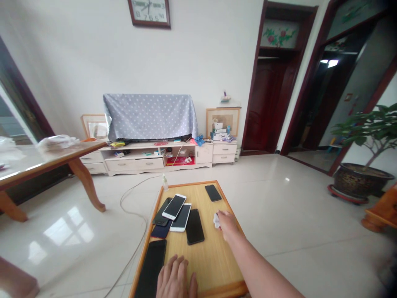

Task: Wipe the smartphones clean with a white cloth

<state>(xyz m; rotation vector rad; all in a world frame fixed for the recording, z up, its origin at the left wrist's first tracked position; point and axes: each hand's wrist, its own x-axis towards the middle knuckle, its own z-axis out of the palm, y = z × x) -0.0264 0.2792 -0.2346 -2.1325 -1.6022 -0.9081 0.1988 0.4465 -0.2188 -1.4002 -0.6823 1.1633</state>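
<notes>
My right hand [227, 223] is closed around a crumpled white tissue [216, 220] above the right side of a small wooden table [214, 260]. At the near edge, my left hand [173, 277] lies with its fingers stretched out, holding nothing. Left of it is a large black phone or tablet [151, 265]. Between the hands and farther back lies a black phone [195, 226]. Beside that, a white phone [174, 206] rests partly on a second white phone [181, 217], overlapping a dark phone [161, 213] and a dark blue one [160, 230]. One smaller black phone [212, 193] lies alone at the far right.
A clear spray bottle [165, 182] stands at the table's far left corner. A cable [145, 223] runs over the tiled floor on the left. Beyond are a white TV cabinet [136, 165] with a dotted cloth [151, 116], a wooden table [74, 153] and a potted plant [362, 178].
</notes>
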